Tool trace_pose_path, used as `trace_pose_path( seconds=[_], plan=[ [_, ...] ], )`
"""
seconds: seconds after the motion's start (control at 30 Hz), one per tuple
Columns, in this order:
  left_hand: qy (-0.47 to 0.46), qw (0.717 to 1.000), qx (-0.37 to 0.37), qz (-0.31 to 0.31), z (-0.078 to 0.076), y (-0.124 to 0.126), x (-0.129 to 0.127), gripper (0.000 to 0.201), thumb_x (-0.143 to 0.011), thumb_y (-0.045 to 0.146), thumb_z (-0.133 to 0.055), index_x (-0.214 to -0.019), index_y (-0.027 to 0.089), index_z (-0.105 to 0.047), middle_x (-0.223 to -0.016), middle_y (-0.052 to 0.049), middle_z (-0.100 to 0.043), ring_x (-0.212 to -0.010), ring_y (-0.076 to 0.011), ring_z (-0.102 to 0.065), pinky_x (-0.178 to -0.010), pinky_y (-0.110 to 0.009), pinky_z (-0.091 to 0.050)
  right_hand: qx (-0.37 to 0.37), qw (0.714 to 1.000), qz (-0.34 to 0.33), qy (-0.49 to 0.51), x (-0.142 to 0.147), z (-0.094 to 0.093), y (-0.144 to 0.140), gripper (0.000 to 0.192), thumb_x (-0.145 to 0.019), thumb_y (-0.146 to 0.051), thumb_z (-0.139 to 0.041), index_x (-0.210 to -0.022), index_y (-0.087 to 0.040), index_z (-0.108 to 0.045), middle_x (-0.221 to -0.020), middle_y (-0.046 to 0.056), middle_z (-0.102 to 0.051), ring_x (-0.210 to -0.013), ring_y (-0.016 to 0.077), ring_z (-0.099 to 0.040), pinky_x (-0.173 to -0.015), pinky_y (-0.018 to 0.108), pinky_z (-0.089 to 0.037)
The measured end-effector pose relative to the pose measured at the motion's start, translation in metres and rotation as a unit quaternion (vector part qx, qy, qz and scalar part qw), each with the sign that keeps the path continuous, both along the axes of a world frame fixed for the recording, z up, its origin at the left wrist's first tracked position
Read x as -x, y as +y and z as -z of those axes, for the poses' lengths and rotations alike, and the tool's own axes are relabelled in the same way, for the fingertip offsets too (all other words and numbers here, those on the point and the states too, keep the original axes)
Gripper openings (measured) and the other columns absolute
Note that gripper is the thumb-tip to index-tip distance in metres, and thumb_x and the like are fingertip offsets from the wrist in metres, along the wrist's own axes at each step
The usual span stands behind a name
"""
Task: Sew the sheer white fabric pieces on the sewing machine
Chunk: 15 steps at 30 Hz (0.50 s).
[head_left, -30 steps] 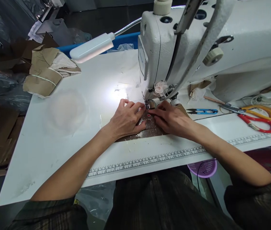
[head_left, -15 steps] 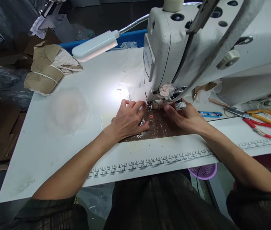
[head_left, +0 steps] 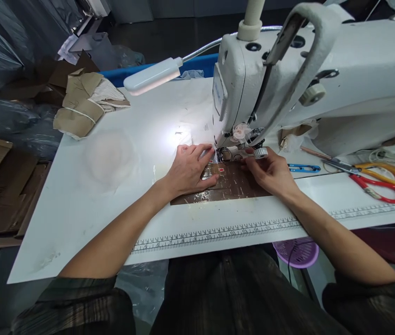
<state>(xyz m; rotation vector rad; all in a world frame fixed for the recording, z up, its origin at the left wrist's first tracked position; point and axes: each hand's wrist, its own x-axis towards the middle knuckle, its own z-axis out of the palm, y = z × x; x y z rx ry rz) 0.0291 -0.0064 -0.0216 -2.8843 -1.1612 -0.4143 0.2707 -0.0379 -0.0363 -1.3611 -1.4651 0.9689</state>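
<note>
My left hand (head_left: 192,170) lies palm down beside the presser foot (head_left: 223,155) of the white sewing machine (head_left: 234,79). Its fingers rest on a thin, whitish piece of fabric, and the thumb is spread over the brown plate (head_left: 232,186). On the other side of the foot, my right hand (head_left: 272,172) is curled, thumb and fingertips drawn together near the needle. The white knob (head_left: 261,153) partly covers these fingers, so what they pinch cannot be made out. A small red mark (head_left: 221,170) shows on the plate between both hands.
Scissors (head_left: 379,186) with red and orange handles and blue thread snips (head_left: 304,168) lie to the right. A lamp (head_left: 153,77) lights the work from behind. A round, sheer white pile (head_left: 108,160) and a tied brown bundle (head_left: 82,104) sit left. A ruler strip (head_left: 218,236) follows the front edge.
The camera view has tilted and shifted slightly, showing more of the machine's top. Both hands stay close to the presser foot, with only slight finger movement.
</note>
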Motion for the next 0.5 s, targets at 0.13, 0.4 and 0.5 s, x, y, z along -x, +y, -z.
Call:
trace_pose_path(
  seconds=[0.13,0.4,0.5],
  plan=[
    [-0.046,0.999,-0.001,-0.003,0.003,-0.004,-0.001,0.051,-0.092,0.048,-0.047,-0.133,0.018,-0.045,-0.134,-0.018,-0.052,-0.111,-0.0313,-0.052,-0.094,-0.053,-0.036,0.003,0.999,0.012,0.038,0.001,-0.002,0.0,0.037,-0.085,-0.048,-0.065,-0.107,-0.018,-0.061,-0.088,0.006,-0.069,-0.085,0.0228,-0.071,-0.084,0.044,-0.06],
    [-0.032,0.996,-0.082,-0.02,-0.009,0.05,-0.005,0.035,-0.091,0.017,-0.036,-0.123,0.013,-0.05,-0.121,-0.018,-0.057,-0.112,-0.0303,-0.054,-0.094,-0.049,-0.037,-0.006,0.996,0.002,-0.089,-0.003,-0.003,-0.003,0.034,-0.088,-0.042,-0.059,-0.113,-0.019,-0.059,-0.087,0.007,-0.069,-0.082,0.026,-0.071,-0.079,0.044,-0.056],
    [0.018,0.997,-0.08,-0.001,-0.013,0.092,-0.013,0.026,-0.088,0.017,-0.04,-0.107,0.015,-0.059,-0.101,-0.014,-0.061,-0.099,-0.0285,-0.056,-0.091,-0.048,-0.038,0.001,0.996,-0.004,-0.093,-0.004,-0.004,-0.003,0.03,-0.089,-0.041,-0.058,-0.11,-0.02,-0.058,-0.085,0.007,-0.069,-0.081,0.0274,-0.071,-0.076,0.044,-0.057]
  ],
)
